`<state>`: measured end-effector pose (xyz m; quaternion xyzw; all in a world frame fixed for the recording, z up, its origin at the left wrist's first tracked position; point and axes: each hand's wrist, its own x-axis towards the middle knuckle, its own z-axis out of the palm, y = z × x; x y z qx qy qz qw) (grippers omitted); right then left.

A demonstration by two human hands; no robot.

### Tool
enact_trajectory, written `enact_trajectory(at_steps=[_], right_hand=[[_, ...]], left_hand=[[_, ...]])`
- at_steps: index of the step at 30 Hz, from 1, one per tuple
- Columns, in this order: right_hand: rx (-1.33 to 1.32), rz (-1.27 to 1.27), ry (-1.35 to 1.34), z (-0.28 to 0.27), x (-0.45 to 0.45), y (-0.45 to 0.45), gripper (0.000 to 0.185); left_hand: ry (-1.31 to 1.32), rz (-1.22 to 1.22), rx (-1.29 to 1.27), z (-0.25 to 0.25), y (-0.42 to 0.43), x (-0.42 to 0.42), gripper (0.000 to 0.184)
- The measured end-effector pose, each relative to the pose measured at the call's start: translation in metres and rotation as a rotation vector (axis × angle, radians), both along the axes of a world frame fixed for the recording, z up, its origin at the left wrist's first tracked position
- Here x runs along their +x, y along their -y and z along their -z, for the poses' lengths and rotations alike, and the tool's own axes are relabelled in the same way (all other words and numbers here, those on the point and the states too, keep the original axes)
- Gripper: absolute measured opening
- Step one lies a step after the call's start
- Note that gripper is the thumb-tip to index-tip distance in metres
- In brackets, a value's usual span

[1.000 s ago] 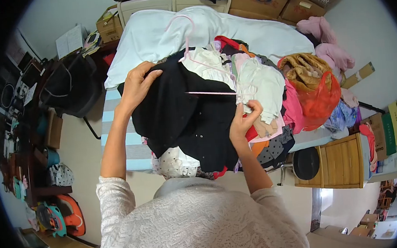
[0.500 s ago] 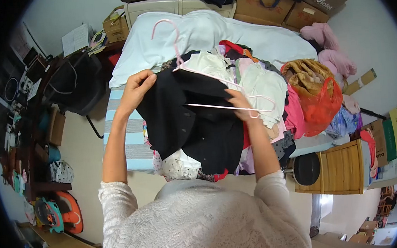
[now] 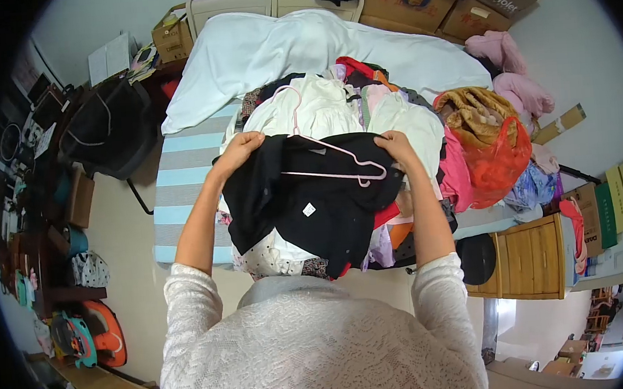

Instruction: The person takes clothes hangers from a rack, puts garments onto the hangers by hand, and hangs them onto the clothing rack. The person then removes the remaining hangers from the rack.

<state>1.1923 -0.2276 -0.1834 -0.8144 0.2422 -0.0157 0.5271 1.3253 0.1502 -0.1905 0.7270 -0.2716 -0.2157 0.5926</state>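
Note:
A black garment (image 3: 321,226) with buttons and a small white tag hangs between my two hands, over a heap of clothes. My left hand (image 3: 242,153) pinches its upper left edge. With fingers closed, my right hand (image 3: 398,149) grips the upper right edge. A pink hanger (image 3: 333,144) lies across the garment's neck opening, its left arm hidden inside the black cloth and its right end bare on top. The hook points up over a white garment (image 3: 317,100) behind. Neither hand touches the hanger.
The clothes lie on a bed with a striped sheet (image 3: 189,178). A white cover (image 3: 300,36) is bunched along the far side. At the right sit a red plastic bag (image 3: 501,163) and a brown blanket (image 3: 475,107). A black chair (image 3: 108,133) stands at the left.
My right hand has left the hanger and now holds the garment's right edge. The garment is spread wider and lower. The hanger has dropped, its hook lower than before.

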Motion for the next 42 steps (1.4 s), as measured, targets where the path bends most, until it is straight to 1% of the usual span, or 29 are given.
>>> enact_trajectory(at_steps=[2, 3, 5, 6, 8, 10, 12, 13, 14, 15, 17, 19, 20, 22, 23, 24, 26, 27, 28, 30, 31, 32, 34, 35, 36, 38, 39, 40, 42], right_hand=[[-0.087, 0.121, 0.090, 0.028, -0.005, -0.001, 0.032], [-0.088, 0.124, 0.086, 0.036, -0.009, -0.005, 0.032], [-0.340, 0.237, 0.149, 0.051, -0.019, -0.011, 0.046], [-0.332, 0.247, 0.131, 0.070, -0.020, -0.006, 0.054], [-0.400, 0.244, 0.185, 0.098, -0.031, -0.005, 0.051], [-0.382, 0.201, 0.112, 0.101, -0.042, -0.013, 0.048], [-0.362, 0.149, 0.040, 0.107, -0.047, -0.023, 0.046], [-0.404, 0.109, 0.101, 0.114, -0.047, -0.028, 0.043], [-0.444, 0.069, 0.162, 0.120, -0.047, -0.033, 0.040], [-0.582, 0.055, 0.259, 0.114, -0.046, -0.046, 0.035], [-0.660, 0.027, 0.318, 0.099, -0.038, -0.067, 0.033], [-0.765, 0.020, 0.428, 0.093, -0.027, -0.080, 0.033], [-0.764, 0.015, 0.427, 0.087, -0.025, -0.081, 0.033], [-0.490, -0.041, 0.288, 0.082, -0.021, -0.078, 0.035], [-0.481, -0.037, 0.270, 0.085, -0.022, -0.075, 0.038], [-0.479, -0.043, 0.271, 0.092, -0.020, -0.070, 0.038], [0.188, 0.069, 0.402, 0.109, -0.015, -0.062, 0.041], [0.362, 0.076, 0.430, 0.099, -0.018, -0.065, 0.042], [0.365, 0.070, 0.426, 0.082, -0.020, -0.070, 0.042], [0.721, 0.070, 0.298, 0.050, -0.022, -0.079, 0.041], [0.814, 0.008, 0.323, 0.049, -0.022, -0.080, 0.039], [0.815, 0.008, 0.319, 0.046, -0.019, -0.081, 0.039], [0.802, 0.026, 0.132, 0.039, -0.013, -0.083, 0.040], [0.580, -0.009, 0.106, 0.037, -0.012, -0.088, 0.037], [0.583, -0.007, 0.103, 0.042, -0.012, -0.088, 0.037], [0.477, -0.057, 0.042, 0.054, -0.013, -0.087, 0.030], [0.478, -0.054, 0.041, 0.058, -0.014, -0.086, 0.030], [0.492, -0.027, 0.065, 0.062, -0.016, -0.086, 0.028], [0.523, 0.026, 0.113, 0.068, -0.021, -0.086, 0.026]], left_hand=[[0.004, -0.026, 0.076, 0.042, 0.002, 0.013, 0.033], [0.056, -0.084, 0.163, 0.062, 0.002, 0.017, 0.032], [0.206, -0.172, 0.339, 0.081, 0.000, 0.018, 0.031], [0.204, -0.167, 0.340, 0.090, -0.001, 0.015, 0.031], [0.366, -0.342, 0.305, 0.104, -0.003, 0.007, 0.028], [0.320, -0.357, 0.388, 0.105, -0.003, -0.005, 0.029], [0.464, -0.528, 0.304, 0.109, 0.005, -0.021, 0.040], [0.560, -0.551, 0.385, 0.102, 0.010, -0.035, 0.056], [0.607, -0.561, 0.387, 0.096, 0.017, -0.049, 0.062], [0.597, -0.549, 0.447, 0.096, 0.026, -0.059, 0.063], [0.578, -0.536, 0.512, 0.098, 0.036, -0.071, 0.064], [0.738, -0.563, 0.644, 0.100, 0.039, -0.073, 0.060], [0.734, -0.566, 0.647, 0.101, 0.037, -0.069, 0.060], [0.432, -0.518, 0.580, 0.115, 0.024, -0.049, 0.051], [0.487, -0.575, 0.422, 0.137, 0.015, -0.035, 0.042], [0.083, -0.552, 0.187, 0.170, 0.006, -0.011, 0.030], [-0.626, -0.403, -0.317, 0.113, -0.010, -0.016, 0.023], [-0.704, -0.374, -0.431, 0.103, -0.015, -0.019, 0.021], [-0.704, -0.381, -0.432, 0.100, -0.014, -0.020, 0.021], [-0.839, -0.449, -0.404, 0.100, -0.009, -0.023, 0.022], [-0.820, -0.389, -0.421, 0.101, -0.009, -0.022, 0.035], [-0.823, -0.391, -0.420, 0.103, -0.008, -0.024, 0.035], [-0.016, -0.333, 0.137, 0.087, 0.000, -0.037, 0.063], [0.242, -0.216, 0.257, 0.075, -0.002, -0.043, 0.089], [0.239, -0.214, 0.260, 0.070, -0.005, -0.046, 0.089], [0.533, -0.031, 0.408, 0.063, -0.008, -0.049, 0.092], [0.565, -0.123, 0.406, 0.061, -0.010, -0.052, 0.075], [0.565, -0.121, 0.405, 0.067, -0.015, -0.046, 0.075], [0.529, -0.117, 0.289, 0.087, -0.029, -0.030, 0.051]])
